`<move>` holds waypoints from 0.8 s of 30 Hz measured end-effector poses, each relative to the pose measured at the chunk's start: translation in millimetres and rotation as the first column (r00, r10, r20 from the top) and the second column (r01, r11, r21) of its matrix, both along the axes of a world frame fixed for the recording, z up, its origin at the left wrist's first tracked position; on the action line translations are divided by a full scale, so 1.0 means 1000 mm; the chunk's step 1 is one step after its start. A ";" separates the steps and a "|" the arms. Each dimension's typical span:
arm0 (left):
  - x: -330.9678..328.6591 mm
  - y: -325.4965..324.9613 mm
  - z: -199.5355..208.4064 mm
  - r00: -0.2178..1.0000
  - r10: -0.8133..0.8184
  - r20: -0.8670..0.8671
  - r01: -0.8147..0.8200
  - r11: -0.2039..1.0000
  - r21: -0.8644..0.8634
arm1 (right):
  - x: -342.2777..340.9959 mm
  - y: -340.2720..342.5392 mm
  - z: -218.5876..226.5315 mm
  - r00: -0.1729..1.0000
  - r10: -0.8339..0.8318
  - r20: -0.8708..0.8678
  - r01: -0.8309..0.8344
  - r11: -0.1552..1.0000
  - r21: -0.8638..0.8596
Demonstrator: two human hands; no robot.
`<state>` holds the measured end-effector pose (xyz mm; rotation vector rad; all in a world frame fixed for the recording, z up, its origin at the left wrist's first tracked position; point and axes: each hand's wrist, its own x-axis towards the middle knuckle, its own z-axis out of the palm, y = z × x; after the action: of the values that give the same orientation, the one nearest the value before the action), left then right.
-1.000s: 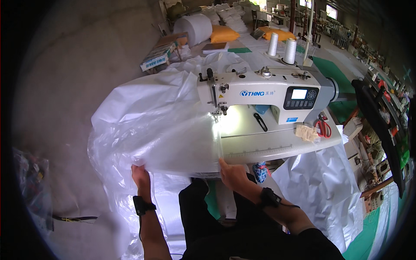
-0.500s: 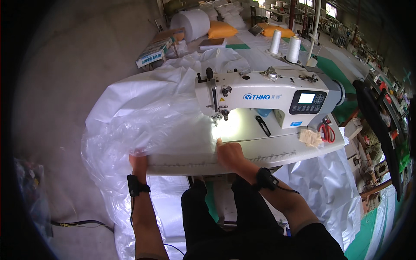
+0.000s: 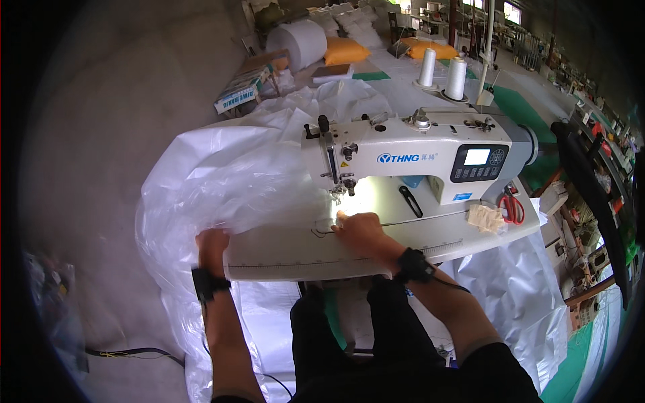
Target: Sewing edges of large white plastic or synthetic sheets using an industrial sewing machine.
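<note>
A white sewing machine (image 3: pixel 410 151) stands over its pale table, its lamp lighting the needle area (image 3: pixel 341 200). Translucent white plastic sheeting (image 3: pixel 232 168) spreads across the left of the table and hangs over the edge. At the table's left end, my left hand (image 3: pixel 213 242) is closed on the near edge of the sheeting. My right hand (image 3: pixel 361 234) lies just in front of the presser foot, fingers bent together and index tip toward the light. What those fingers hold, if anything, is hidden. A thin dark curl, perhaps thread (image 3: pixel 320 233), lies beside them.
Right of the needle lie a black thread snipper (image 3: pixel 410 201), a tan scrap (image 3: pixel 485 217) and red-handled scissors (image 3: pixel 513 207). Two white thread cones (image 3: pixel 455 79) stand behind the machine. More white sheeting (image 3: pixel 507 275) hangs at the right. A box (image 3: pixel 236 99) sits at the far left.
My left hand has shifted slightly left and away from the table's front edge, with the sheeting. More bare tabletop and the thin dark curl show beside my right hand, which stays by the needle.
</note>
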<state>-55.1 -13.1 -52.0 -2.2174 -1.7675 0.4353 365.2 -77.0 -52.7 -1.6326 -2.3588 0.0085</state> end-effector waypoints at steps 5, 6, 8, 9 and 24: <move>0.179 -0.095 0.064 0.762 -0.524 0.381 0.244 0.777 0.580 | 0.040 -0.009 0.023 0.971 0.075 -0.229 -0.089 0.995 -0.049; 0.201 -0.097 0.061 0.497 -0.743 0.448 0.412 0.656 0.632 | 0.039 -0.003 0.020 0.964 0.108 -0.243 -0.125 0.991 -0.052; 0.255 -0.092 0.062 0.584 -0.752 0.304 0.536 0.639 0.551 | 0.049 0.006 0.019 0.963 0.141 -0.231 -0.152 0.988 -0.029; 0.256 -0.085 0.053 0.594 -0.746 0.301 0.534 0.645 0.547 | 0.047 0.010 0.019 0.958 0.204 -0.203 -0.212 0.977 -0.018; 0.259 -0.010 0.013 0.663 -0.553 0.506 0.392 0.831 0.394 | 0.020 0.059 0.012 0.867 -0.268 -0.421 0.110 0.926 -0.362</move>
<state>204.3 -23.0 -38.7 -2.6592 -1.2454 -0.6621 385.4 -17.6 -41.0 -1.7579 -1.8880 0.7105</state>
